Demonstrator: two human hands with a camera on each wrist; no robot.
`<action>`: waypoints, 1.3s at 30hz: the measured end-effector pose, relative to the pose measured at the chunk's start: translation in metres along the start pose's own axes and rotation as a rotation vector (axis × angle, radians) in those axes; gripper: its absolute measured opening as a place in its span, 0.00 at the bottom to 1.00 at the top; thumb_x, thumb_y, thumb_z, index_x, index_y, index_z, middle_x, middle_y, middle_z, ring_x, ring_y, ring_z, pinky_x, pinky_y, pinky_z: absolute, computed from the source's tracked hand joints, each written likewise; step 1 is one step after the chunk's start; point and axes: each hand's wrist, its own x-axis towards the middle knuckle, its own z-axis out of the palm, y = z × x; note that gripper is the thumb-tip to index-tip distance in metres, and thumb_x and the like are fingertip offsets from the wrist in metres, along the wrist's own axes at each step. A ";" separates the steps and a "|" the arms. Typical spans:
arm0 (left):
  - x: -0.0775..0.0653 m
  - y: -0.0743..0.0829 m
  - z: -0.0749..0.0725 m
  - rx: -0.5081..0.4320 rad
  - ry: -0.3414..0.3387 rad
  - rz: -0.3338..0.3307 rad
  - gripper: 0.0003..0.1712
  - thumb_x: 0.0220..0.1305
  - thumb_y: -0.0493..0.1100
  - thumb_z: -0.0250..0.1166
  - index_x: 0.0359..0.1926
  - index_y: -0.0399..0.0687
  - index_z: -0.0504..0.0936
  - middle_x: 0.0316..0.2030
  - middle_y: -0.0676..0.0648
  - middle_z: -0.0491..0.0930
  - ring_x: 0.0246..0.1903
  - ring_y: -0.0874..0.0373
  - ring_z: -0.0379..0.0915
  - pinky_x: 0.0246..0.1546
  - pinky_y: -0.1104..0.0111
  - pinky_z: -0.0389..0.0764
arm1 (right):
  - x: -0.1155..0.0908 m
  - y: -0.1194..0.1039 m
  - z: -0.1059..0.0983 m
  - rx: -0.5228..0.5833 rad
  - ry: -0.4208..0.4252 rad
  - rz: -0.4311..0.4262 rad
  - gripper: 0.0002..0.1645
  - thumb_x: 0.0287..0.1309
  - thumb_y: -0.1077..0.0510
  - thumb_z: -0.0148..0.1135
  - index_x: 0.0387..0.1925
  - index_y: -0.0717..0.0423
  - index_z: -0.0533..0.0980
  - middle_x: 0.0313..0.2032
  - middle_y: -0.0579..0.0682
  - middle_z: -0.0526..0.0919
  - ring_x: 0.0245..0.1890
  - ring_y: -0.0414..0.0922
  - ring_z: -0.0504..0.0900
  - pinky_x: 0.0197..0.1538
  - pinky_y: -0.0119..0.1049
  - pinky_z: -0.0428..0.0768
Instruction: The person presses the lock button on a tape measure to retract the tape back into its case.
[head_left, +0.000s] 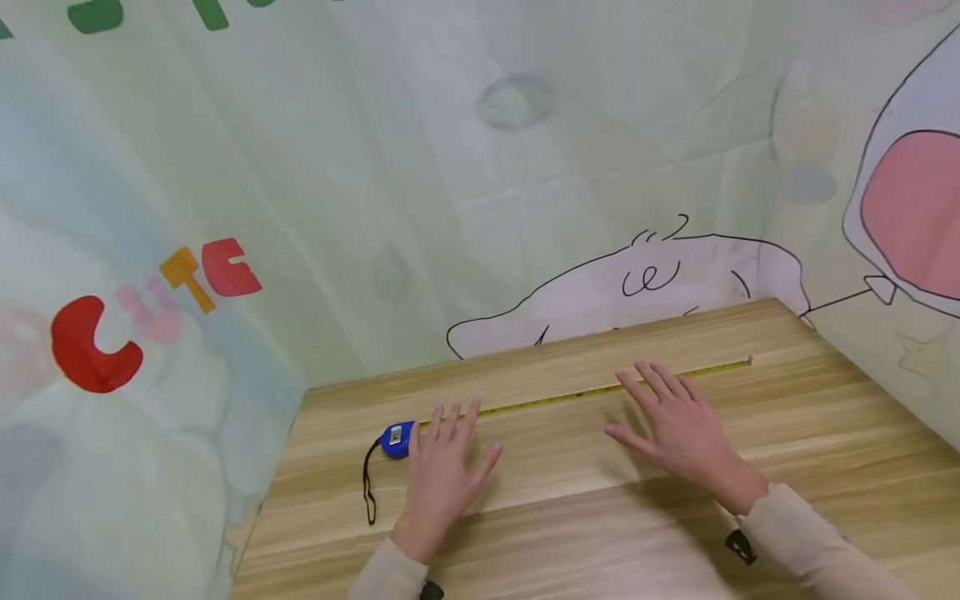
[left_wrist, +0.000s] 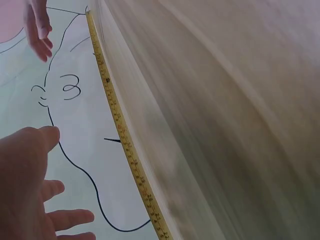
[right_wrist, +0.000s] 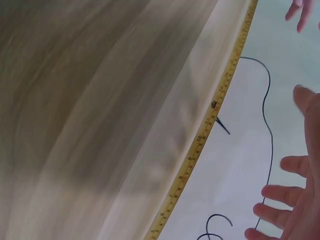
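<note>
A blue tape measure (head_left: 397, 439) with a black wrist strap (head_left: 367, 483) lies at the left of the wooden table. Its yellow blade (head_left: 540, 403) is drawn out to the right, the end hook standing near the table's far right. Close beside the case, my left hand (head_left: 442, 477) hovers with spread fingers, overlapping the start of the blade in the head view. My right hand (head_left: 678, 425) is held over the table toward the blade's far end, fingers spread too. Neither hand holds anything. Both wrist views show the blade's printed markings (left_wrist: 120, 122).
The wooden table (head_left: 562, 533) has its back edge against a cloth backdrop (head_left: 390, 208) printed with cartoon figures and coloured letters. The same cloth hangs along the left and right sides. Black wrist-camera bands show by both sleeves (head_left: 802, 525).
</note>
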 end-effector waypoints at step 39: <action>-0.008 -0.092 -0.025 -0.032 -0.044 0.074 0.35 0.68 0.45 0.73 0.73 0.40 0.75 0.68 0.29 0.74 0.69 0.27 0.68 0.62 0.33 0.72 | -0.007 0.117 -0.014 0.019 -0.042 0.104 0.27 0.63 0.67 0.70 0.62 0.69 0.75 0.62 0.76 0.75 0.61 0.76 0.74 0.60 0.74 0.71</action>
